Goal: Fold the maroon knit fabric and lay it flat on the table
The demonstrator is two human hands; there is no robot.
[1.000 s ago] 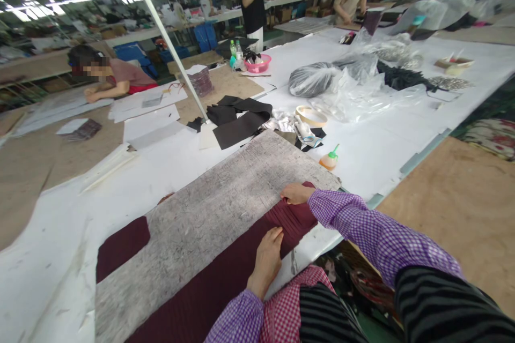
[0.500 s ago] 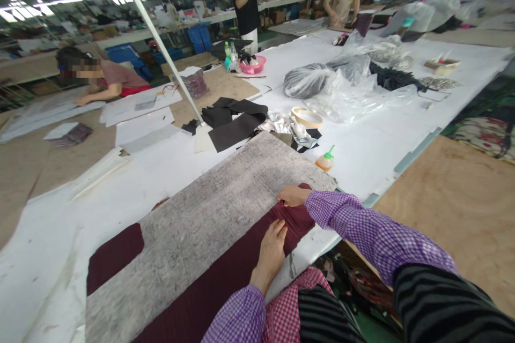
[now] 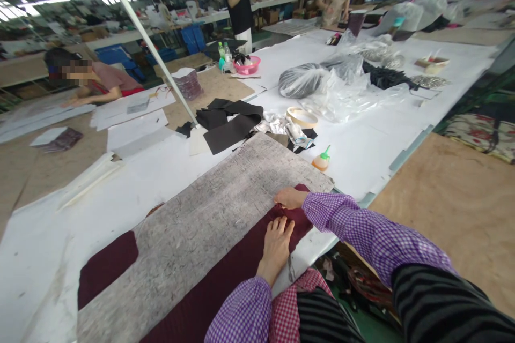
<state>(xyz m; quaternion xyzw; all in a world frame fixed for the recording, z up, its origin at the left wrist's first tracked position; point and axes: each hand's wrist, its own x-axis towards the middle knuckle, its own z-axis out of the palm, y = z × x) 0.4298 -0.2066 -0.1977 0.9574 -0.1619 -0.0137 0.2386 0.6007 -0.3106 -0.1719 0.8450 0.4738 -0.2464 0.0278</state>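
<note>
A long strip of maroon fabric [image 3: 217, 284] lies along the near edge of a worn grey board [image 3: 193, 225]. My left hand [image 3: 277, 241] rests flat on the strip with its fingers spread. Just beyond it, my right hand [image 3: 288, 198] is closed at the strip's far upper edge, its fingers curled down onto the cloth. The fingertips of that hand are mostly hidden. Another maroon piece [image 3: 108, 265] covers the board's far left corner.
Past the board lie black fabric strips [image 3: 233, 126], a tape roll [image 3: 301, 116] and a small bottle with a green spout [image 3: 322, 159]. Plastic bags [image 3: 322, 86] sit farther along the white-covered table [image 3: 362, 144]. A person [image 3: 104, 77] leans over papers at left; two others stand behind.
My left hand has moved slightly forward along the strip and its fingers have spread. The right hand stays at the strip's edge. The whole view has shifted a little.
</note>
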